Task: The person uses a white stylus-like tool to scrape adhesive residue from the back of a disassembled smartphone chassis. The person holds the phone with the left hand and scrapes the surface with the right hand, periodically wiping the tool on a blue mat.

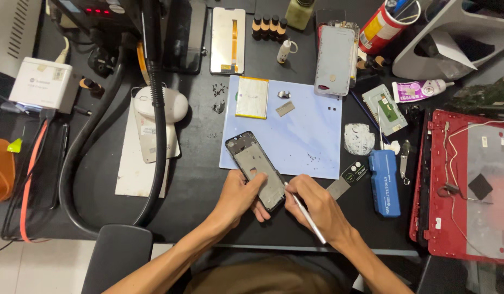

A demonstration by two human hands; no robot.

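Note:
My left hand (pixel 239 197) grips the lower end of a black phone frame (pixel 251 159), which lies slanted over the front edge of a pale blue work mat (pixel 306 130). A thin silver pen-like tool (pixel 308 215) rests in my right hand (pixel 320 206), its tip touching the frame's lower right edge. Farther back on the mat lie a flat phone battery (pixel 252 97), small metal parts (pixel 284 108) and tiny screws (pixel 312 158).
A black desk (pixel 203 163) holds a phone screen panel (pixel 228 40), a grey phone back (pixel 334 61), small bottles (pixel 268 25), a blue tool case (pixel 384 183), and a red laptop shell (pixel 467 185) at right. A thick black hose (pixel 157 109) and a white box (pixel 42 81) stand left.

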